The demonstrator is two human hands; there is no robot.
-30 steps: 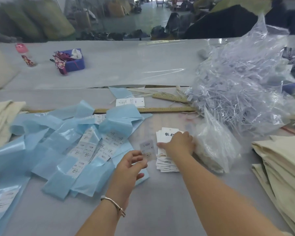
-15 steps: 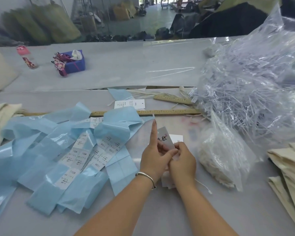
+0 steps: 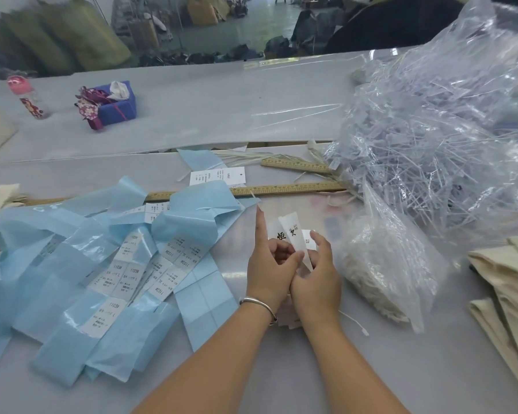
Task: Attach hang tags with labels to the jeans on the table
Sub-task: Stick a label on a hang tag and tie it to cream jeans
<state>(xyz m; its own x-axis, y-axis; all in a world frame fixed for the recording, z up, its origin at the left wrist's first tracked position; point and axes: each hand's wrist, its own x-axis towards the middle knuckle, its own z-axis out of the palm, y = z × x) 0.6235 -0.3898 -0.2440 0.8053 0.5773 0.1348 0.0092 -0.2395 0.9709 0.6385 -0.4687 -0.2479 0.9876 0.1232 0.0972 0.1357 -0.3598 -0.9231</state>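
Observation:
A white hang tag (image 3: 293, 231) with black characters is held upright between both hands at the table's middle. My left hand (image 3: 269, 264), with a bracelet on the wrist, pinches it with the thumb while the forefinger points up. My right hand (image 3: 316, 279) grips the tag's right side. A stack of more hang tags (image 3: 287, 318) lies under my hands, mostly hidden. Blue backing strips carrying white size labels (image 3: 126, 273) are spread to the left. Folded cream jeans (image 3: 509, 282) lie at the right edge.
A large clear bag of plastic tag loops (image 3: 449, 138) fills the right rear, with a smaller bag of white strings (image 3: 380, 270) in front. Two wooden rulers (image 3: 284, 189) lie behind the hands. A purple box (image 3: 114, 106) and a small bottle (image 3: 27, 97) stand far left.
My right hand lifted a tag off the stack and both hands came together on it. The small label from my left hand is no longer visible.

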